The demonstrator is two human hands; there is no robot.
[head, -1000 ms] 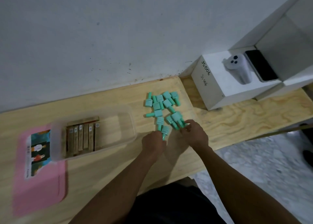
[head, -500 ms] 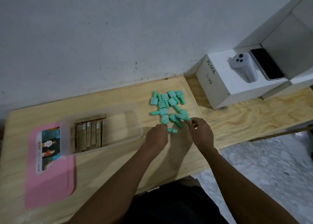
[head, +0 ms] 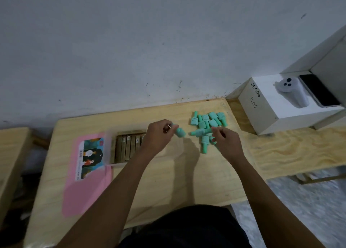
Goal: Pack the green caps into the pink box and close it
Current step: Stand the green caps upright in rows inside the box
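Your left hand pinched 1 green cap near the box while your right hand reached, loosely curled, into the pile; better to lay each flat in rows.

caps lie right of the box, both on table.

We see a dim, flat light, with soft shadows of the arms on the wooden table. The clear tray and the left hand are blurred (by motion, it seems). Edges bend from the wide lens.
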